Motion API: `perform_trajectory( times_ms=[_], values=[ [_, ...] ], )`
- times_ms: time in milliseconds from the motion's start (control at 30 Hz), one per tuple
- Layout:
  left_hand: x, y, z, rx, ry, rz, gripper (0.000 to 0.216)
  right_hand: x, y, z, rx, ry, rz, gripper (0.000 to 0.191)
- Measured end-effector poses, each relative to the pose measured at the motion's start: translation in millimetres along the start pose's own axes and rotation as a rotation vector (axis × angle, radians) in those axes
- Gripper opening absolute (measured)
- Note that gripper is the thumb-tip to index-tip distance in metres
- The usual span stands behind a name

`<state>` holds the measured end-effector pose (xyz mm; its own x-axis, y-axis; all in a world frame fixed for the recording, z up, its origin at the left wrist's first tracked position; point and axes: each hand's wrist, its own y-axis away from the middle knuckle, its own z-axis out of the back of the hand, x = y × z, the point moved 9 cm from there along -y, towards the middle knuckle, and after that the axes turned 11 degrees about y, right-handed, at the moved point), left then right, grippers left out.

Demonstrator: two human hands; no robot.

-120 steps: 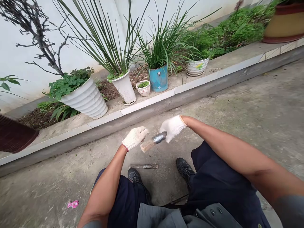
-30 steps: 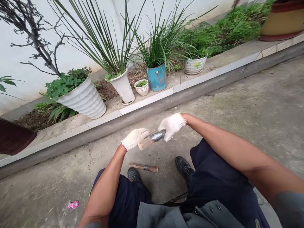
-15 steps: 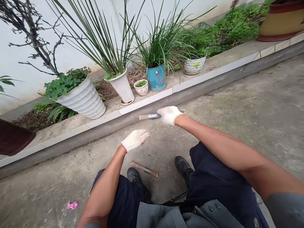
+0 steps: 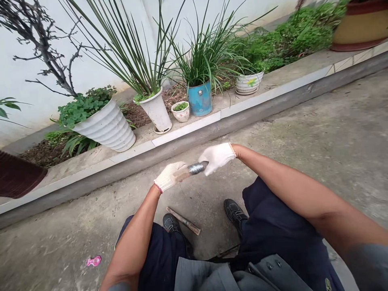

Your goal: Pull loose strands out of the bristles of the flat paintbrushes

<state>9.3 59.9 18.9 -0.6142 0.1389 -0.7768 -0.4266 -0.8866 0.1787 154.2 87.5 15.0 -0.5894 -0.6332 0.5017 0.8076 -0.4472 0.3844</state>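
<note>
Between my two gloved hands is a wooden stick (image 4: 197,168) with silvery wire wound round its middle. My right hand (image 4: 216,157), in a white knit glove, closes on the dark end beside the winding; the palm side is hidden. My left hand (image 4: 170,176), in the same kind of glove, is closed at the pale wooden end, which lies across its fingers. On the concrete below, between my shoes, rests a second wooden stick (image 4: 183,220) with wire round its middle.
A low tiled ledge (image 4: 186,131) runs across in front, bearing a ribbed white pot (image 4: 110,127), a tall white pot (image 4: 156,111), a small pot (image 4: 181,113), and a blue bucket (image 4: 200,100) of long-leaved plants. A pink object (image 4: 94,261) lies on the concrete at lower left.
My right hand has come down and nearer with the stick, tilting it. Its pale end, apart from my left hand before, is now in that hand. The stick on the ground has turned slightly.
</note>
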Motion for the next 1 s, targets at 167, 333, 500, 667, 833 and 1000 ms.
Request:
perform_trajectory(
  times_ms=[167, 333, 500, 667, 833, 1000],
  values=[
    [3, 3, -7, -0.033, 0.120, 0.105, 0.037, -10, 1, 45, -0.378, -0.027, -0.173, 0.036],
    [3, 4, -16, 0.029, 0.059, 0.088, 0.038, -47, 12, 75, -0.669, 0.146, -0.526, 0.043],
    [2, 5, -6, -0.005, -0.030, 0.058, 0.039, -64, -5, 45, -0.304, 0.435, -0.637, 0.033],
    [-6, 7, 9, -0.058, -0.189, -0.007, 0.040, -36, -22, -25, 0.173, 0.438, -0.230, 0.023],
    [1, 7, 10, -0.070, -0.079, 0.053, 0.038, -4, -4, -38, 0.285, 0.072, 0.001, 0.029],
    [5, 5, -5, -0.025, 0.048, 0.095, 0.038, 8, -1, 20, -0.169, -0.035, -0.022, 0.034]
  ],
)
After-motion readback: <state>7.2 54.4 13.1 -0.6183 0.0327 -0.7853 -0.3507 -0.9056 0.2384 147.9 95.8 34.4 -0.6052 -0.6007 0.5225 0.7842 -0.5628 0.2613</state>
